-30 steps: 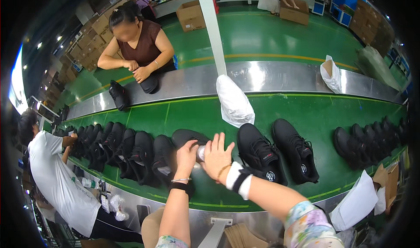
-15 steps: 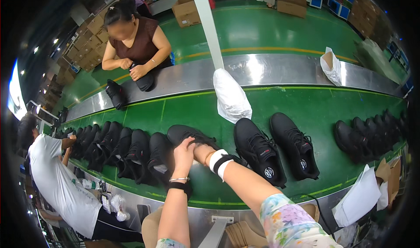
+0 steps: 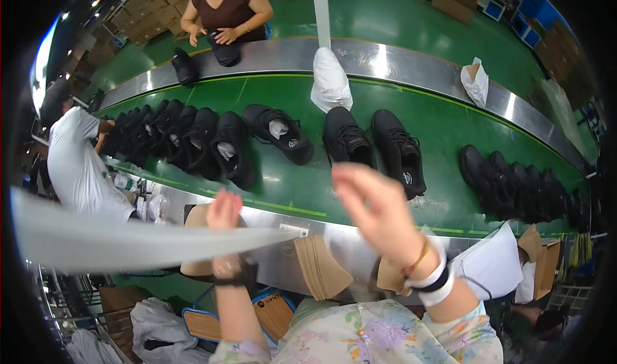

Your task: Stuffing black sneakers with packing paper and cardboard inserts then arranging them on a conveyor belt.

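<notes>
Green conveyor belt (image 3: 289, 184) curves across the scene, carrying black shoes. Beyond the belt a person in a brown top (image 3: 225, 7) handles a shoe; at the belt's left end stands a person in a white shirt (image 3: 77, 165). A wide white paper sheet (image 3: 128, 239), motion-blurred, stretches along the belt's near steel edge. The left hand (image 3: 223, 211) rises behind that sheet; whether it grips it cannot be told. The right hand (image 3: 373, 206) hovers over the belt's near edge, fingers spread loosely, holding nothing.
</notes>
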Demonstrator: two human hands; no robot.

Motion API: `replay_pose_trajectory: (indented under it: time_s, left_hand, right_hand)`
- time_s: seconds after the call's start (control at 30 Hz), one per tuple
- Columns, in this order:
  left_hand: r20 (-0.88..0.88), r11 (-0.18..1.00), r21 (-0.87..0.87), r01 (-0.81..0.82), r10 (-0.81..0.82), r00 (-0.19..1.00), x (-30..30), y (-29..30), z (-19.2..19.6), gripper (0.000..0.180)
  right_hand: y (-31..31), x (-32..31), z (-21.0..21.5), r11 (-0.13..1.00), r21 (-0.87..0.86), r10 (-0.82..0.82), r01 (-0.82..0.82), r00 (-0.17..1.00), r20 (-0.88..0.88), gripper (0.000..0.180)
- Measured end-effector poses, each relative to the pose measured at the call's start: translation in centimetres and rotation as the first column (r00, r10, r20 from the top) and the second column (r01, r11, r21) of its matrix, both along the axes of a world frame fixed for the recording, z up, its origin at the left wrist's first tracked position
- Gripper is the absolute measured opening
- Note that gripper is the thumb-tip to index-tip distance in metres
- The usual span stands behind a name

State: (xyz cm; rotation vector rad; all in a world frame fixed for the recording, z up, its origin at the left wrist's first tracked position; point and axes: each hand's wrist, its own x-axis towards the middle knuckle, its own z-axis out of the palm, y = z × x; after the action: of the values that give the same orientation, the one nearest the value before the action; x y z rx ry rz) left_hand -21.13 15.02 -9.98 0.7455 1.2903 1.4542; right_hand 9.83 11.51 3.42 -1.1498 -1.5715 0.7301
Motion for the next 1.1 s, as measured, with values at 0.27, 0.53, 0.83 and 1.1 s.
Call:
replay_pose_trajectory:
  time_s: [0.27, 0.53, 0.83, 1.1]
  left_hand:
    - [-0.134, 0.892, -0.441, 0.101, -0.176, 0.975, 10.5, -16.5, -4.4, 0.028]
    - [0.179, 0.961, -0.274, -0.022, 0.074, 0.981, 12.9, -17.6, -8.2, 0.022]
    - [0.129, 0.966, -0.256, 0.023, 0.011, 0.992, 12.7, -17.2, -9.5, 0.021]
    - [-0.060, 0.951, -0.310, 0.002, -0.021, 0.998, 11.7, -16.9, -6.8, 0.025]
  right_hand:
    - [-14.6, -5.0, -17.6, 0.977, -0.179, -0.031, 0.113, 0.914, 0.404, 0.052]
    - [-15.4, -9.5, -21.7, 0.920, -0.345, 0.071, 0.184, 0.790, 0.609, 0.055]
    - [-14.2, -8.3, -21.9, 0.920, -0.361, 0.089, 0.152, 0.815, 0.572, 0.060]
    - [-14.0, -8.7, -19.2, 0.892, -0.360, 0.016, 0.272, 0.778, 0.628, 0.055]
